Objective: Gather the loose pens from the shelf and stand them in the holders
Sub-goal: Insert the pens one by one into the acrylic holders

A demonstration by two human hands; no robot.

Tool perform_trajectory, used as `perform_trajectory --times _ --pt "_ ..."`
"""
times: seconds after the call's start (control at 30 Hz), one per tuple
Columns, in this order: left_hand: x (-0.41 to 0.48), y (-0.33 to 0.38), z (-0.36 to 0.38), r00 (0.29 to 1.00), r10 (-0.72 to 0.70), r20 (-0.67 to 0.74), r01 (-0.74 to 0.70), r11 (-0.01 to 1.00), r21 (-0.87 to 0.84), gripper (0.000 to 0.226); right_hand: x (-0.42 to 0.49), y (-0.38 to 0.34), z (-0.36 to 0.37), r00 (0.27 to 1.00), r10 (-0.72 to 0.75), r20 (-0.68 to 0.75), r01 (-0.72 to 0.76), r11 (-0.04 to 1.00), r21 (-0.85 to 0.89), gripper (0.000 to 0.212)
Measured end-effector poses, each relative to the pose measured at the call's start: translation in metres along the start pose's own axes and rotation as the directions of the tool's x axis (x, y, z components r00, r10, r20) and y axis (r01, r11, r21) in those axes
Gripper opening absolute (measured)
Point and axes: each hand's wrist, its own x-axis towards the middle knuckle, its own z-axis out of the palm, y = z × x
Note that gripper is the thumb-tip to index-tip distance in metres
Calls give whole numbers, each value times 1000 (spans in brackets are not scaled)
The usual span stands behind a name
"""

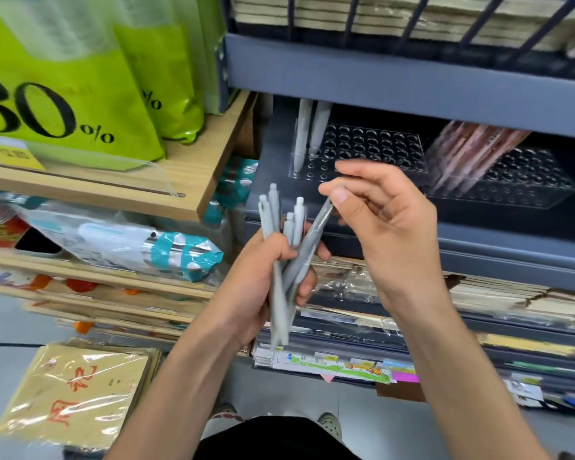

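Your right grip [389, 227] pinches the top of one slim grey plastic pen [312, 237], its lower end apparently tucked into the bundle of matching grey pens [269, 214] clutched in your left grip [263, 277], near the clear holed acrylic holder [379, 144].

- We run a single view: a wide-angle cam worn on the head.
- We face forward and down at the grey shelf [412, 84], close in, slightly from its left.
- Left hand [256, 280] and right hand [389, 234] sit mid-frame near the lens; floor [296, 393] at the bottom edge.
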Motion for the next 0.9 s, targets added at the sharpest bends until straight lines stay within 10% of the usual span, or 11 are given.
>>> perform_trajectory --times 0.4,0.9 --pt "-8 5 -13 995 33 -95 -27 997 74 28 -19 8 23 979 204 -3 -204 977 -59 7" --pt "-12 1 -18 989 31 -142 -27 999 27 39 -54 4 34 999 28 -36 -27 999 20 10"
